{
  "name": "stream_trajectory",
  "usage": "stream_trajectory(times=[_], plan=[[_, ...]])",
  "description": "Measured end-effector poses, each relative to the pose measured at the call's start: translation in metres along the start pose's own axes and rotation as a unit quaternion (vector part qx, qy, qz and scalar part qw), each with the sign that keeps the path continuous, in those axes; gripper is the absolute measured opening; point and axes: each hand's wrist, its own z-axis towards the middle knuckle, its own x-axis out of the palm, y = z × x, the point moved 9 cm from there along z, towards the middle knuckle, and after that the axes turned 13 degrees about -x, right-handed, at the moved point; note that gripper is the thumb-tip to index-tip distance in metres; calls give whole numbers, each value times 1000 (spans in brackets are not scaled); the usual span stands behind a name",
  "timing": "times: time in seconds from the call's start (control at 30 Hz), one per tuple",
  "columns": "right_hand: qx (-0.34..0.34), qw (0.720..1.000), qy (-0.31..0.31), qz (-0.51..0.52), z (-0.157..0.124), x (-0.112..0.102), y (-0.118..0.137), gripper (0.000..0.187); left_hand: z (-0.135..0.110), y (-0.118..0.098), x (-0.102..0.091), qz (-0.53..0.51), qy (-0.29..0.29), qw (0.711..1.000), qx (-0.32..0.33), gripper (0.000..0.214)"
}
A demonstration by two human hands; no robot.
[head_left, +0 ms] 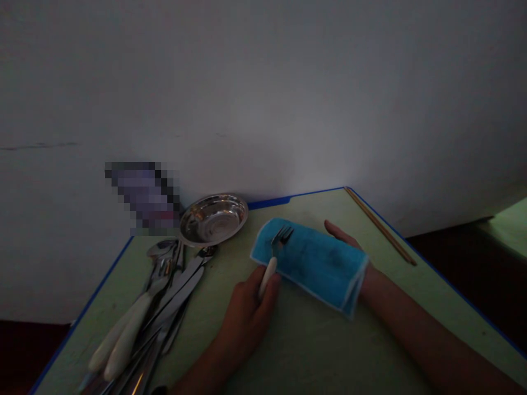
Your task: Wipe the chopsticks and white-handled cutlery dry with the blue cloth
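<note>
My left hand [246,308] grips the white handle of a small fork [275,254], whose metal tines rest on a folded blue cloth [317,262]. The cloth is draped over my right hand [342,235], which lies on the pale green table [313,345]; only the thumb side and wrist show, and the fingers are hidden under the cloth.
A pile of cutlery [156,307] with white handles lies at the left of the table. A shiny steel bowl [213,218] stands behind it by the wall. A pair of wooden chopsticks [381,226] lies along the right edge. A blurred object [144,195] is at the back left.
</note>
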Motion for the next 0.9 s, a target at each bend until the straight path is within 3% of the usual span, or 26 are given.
stream_trajectory(times=[0.1,0.2,0.37,0.43,0.53,0.63,0.73,0.9], plan=[[-30,995,-25,-94,0,-16,15,44,1,1,-6,12,-27,999,-18,33],[-121,955,-27,-270,-4,-24,43,41,4,5,-6,50,-36,997,-43,32],[-113,900,95,-409,-13,-7,38,48,5,6,-2,103,-24,994,-36,31],[-148,859,100,-480,-12,-10,42,42,4,5,-2,92,-19,995,-25,32],[-192,792,33,-578,-6,-29,56,33,4,4,-6,64,-29,997,-31,35],[-217,721,-23,-657,-5,-39,71,36,5,5,-10,58,-41,996,-48,35],[-281,646,-27,-709,-14,-16,80,33,5,4,-10,44,-40,997,-55,35],[-250,621,37,-742,-20,25,51,40,4,6,-8,32,-38,997,-61,36]])
